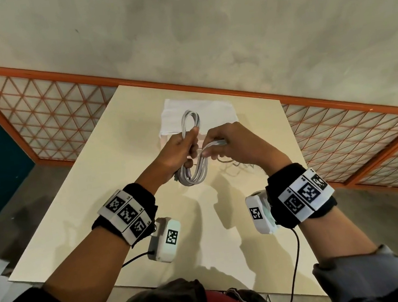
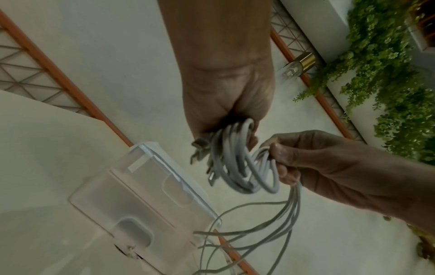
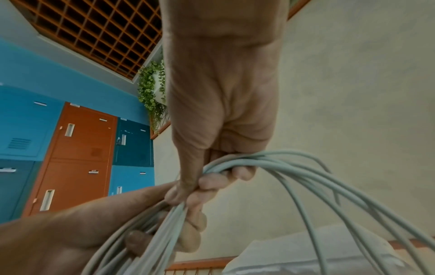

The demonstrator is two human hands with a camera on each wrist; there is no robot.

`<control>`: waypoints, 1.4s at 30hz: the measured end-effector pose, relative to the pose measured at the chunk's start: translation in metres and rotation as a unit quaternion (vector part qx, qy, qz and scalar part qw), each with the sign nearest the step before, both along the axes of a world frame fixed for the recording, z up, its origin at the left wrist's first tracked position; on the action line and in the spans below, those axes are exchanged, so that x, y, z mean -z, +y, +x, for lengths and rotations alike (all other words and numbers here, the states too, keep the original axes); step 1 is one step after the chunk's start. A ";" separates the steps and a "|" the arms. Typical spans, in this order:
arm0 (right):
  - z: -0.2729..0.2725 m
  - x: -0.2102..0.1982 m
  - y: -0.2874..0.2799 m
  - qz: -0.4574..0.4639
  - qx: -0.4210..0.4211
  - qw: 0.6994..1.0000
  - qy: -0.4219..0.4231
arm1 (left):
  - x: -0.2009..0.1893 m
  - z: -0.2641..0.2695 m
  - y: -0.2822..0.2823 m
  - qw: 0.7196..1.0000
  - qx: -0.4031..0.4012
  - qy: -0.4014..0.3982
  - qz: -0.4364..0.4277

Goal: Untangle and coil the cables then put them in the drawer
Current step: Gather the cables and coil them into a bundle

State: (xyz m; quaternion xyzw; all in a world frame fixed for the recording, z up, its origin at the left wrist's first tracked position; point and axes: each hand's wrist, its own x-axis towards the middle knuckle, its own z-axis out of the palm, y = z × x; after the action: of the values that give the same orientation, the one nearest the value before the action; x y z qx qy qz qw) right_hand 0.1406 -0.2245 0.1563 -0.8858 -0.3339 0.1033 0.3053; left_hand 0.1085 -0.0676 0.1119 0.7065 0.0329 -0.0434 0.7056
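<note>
A bundle of white cables (image 1: pixel 201 171) is held above the cream table (image 1: pixel 111 195). My left hand (image 1: pixel 182 150) grips the coiled part at its middle, so loops stick out above and below the fist; the left wrist view shows this coil (image 2: pixel 244 167) with plug ends hanging at its left. My right hand (image 1: pixel 228 144) grips several strands just right of the coil, and in the right wrist view these strands (image 3: pixel 306 174) arc away from the right hand (image 3: pixel 212 184). Looser thin cables (image 2: pixel 270 219) dangle below. The translucent white drawer box (image 1: pixel 215 112) stands on the table behind the hands.
An orange-framed mesh fence (image 1: pixel 56 105) runs behind the table along a concrete floor. Blue and orange lockers (image 3: pixel 77 148) stand to the left. Green plants (image 2: pixel 388 83) hang on the right. The table's near edge is close to my body.
</note>
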 end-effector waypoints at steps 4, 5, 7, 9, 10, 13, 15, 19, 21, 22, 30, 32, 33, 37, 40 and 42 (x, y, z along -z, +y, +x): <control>-0.005 0.000 0.005 0.026 -0.007 0.999 -0.032 | 0.001 -0.001 0.001 1.000 -0.006 0.013 -0.023; -0.006 0.001 0.006 0.032 -0.012 0.999 -0.040 | 0.000 -0.003 0.000 0.999 0.007 0.023 -0.042; -0.009 0.002 0.008 0.042 -0.017 0.997 -0.057 | -0.004 -0.006 -0.002 0.994 0.043 0.042 -0.091; -0.010 0.002 0.008 0.033 -0.013 0.997 -0.074 | -0.007 -0.008 -0.007 0.990 0.080 0.050 -0.103; -0.008 0.002 0.003 0.027 -0.004 0.996 -0.084 | -0.008 -0.006 -0.014 0.990 0.095 0.051 -0.086; -0.008 0.003 0.001 -0.002 -0.001 0.993 -0.116 | -0.003 -0.008 -0.016 0.992 0.103 0.055 -0.044; -0.009 0.004 0.001 -0.011 0.005 0.992 -0.123 | 0.002 -0.009 -0.016 0.992 0.103 0.063 -0.046; -0.005 0.005 -0.006 0.003 0.016 0.997 -0.080 | 0.003 -0.012 -0.016 0.986 0.133 0.067 -0.079; -0.002 0.004 -0.012 0.028 0.022 0.999 -0.027 | 0.005 -0.013 -0.012 0.980 0.158 0.066 -0.105; -0.001 0.004 -0.014 0.039 0.022 0.999 0.001 | 0.006 -0.013 -0.010 0.977 0.167 0.069 -0.114; 0.003 0.001 -0.027 -0.072 0.003 0.997 0.036 | 0.018 -0.020 -0.007 0.957 0.231 0.092 -0.148; 0.004 0.003 -0.026 -0.078 0.013 0.997 0.002 | 0.019 -0.021 -0.008 0.949 0.249 0.108 -0.158; 0.004 0.002 -0.025 -0.075 0.020 0.997 -0.016 | 0.020 -0.021 -0.009 0.948 0.251 0.115 -0.158; 0.001 -0.004 -0.022 0.000 0.022 0.998 -0.065 | 0.018 -0.018 -0.016 0.961 0.202 0.128 -0.136; -0.001 -0.006 -0.018 0.069 0.041 0.995 -0.051 | 0.015 -0.017 -0.023 0.954 0.201 0.150 -0.163; -0.001 -0.004 -0.016 0.092 0.060 0.993 -0.038 | 0.015 -0.016 -0.026 0.948 0.199 0.164 -0.186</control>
State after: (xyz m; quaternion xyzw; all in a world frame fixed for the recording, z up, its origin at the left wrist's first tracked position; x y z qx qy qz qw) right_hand 0.1395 -0.2404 0.1607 -0.8755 -0.2999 0.0204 0.3783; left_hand 0.0930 -0.0938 0.0973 0.5381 -0.0020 -0.3037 0.7863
